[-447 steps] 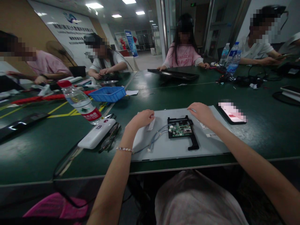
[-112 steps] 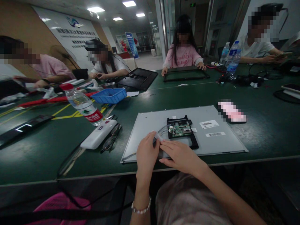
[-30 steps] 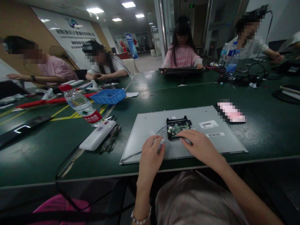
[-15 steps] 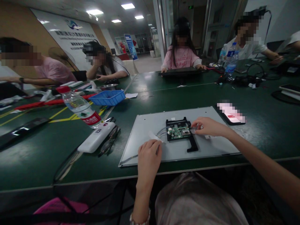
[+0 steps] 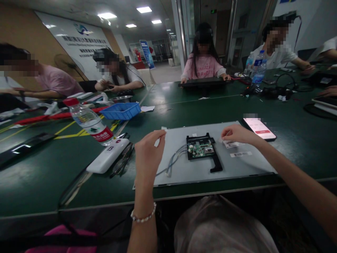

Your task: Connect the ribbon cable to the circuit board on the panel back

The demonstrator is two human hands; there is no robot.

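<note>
A grey, flat display panel (image 5: 188, 174) lies face down before me. On its middle sits a green circuit board (image 5: 200, 150) in a black bracket (image 5: 216, 164). Grey cables (image 5: 172, 161) curve loosely from the board's left side across the panel. Over the panel's left part, my left hand (image 5: 149, 151) is closed in a pinch, with a small whitish piece of tape (image 5: 164, 129) at its fingertips. My right hand (image 5: 237, 134) hovers right of the bracket, above a white label, pinching a small translucent piece that looks like tape.
A phone (image 5: 260, 129) lies right of the panel. To the left are a white power bank (image 5: 108, 156), glasses (image 5: 122, 161) and a water bottle (image 5: 91, 121). Farther off stands a blue tray (image 5: 121, 111). Several people sit around the green table (image 5: 181, 105).
The whitish strip over the cables has come off with my left hand, which rose leftward; the cables now lie bare. My right hand moved from the board to the right, taking a small tab from beside it.
</note>
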